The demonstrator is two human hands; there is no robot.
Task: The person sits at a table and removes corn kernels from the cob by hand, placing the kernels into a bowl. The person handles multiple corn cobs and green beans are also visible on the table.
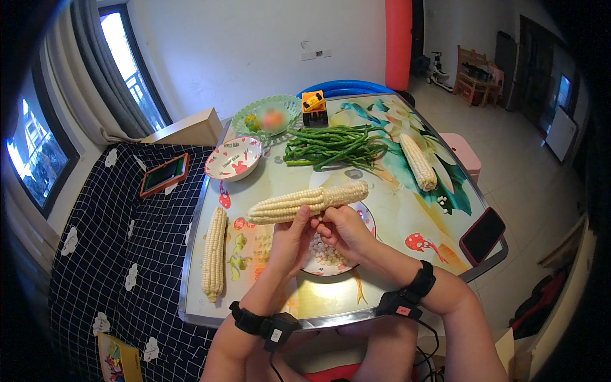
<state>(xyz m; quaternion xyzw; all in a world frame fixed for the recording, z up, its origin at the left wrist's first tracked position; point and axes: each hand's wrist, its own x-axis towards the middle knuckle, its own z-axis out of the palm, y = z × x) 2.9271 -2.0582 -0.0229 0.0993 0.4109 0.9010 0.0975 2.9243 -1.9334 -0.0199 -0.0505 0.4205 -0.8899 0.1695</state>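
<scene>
My left hand (294, 238) grips an ear of white corn (305, 203) from below, with the thumb over its near side. The cob lies crosswise above a plate (329, 270); its right part looks stripped of kernels, while full rows cover the left part. Against the underside of the cob, near the border of the kernel rows, are the bent fingers of my right hand (344, 230). Whether they pinch a kernel is hidden. Loose white kernels (329, 253) lie on the plate, partly covered by my hands.
One whole corn ear (214, 255) lies at left, another (418, 162) at right. Green beans (336, 147), a patterned bowl (234, 160), a green basket (243, 107) and a toy truck (314, 109) occupy the back. A phone (482, 236) rests at the right edge, near several stray kernels (443, 204).
</scene>
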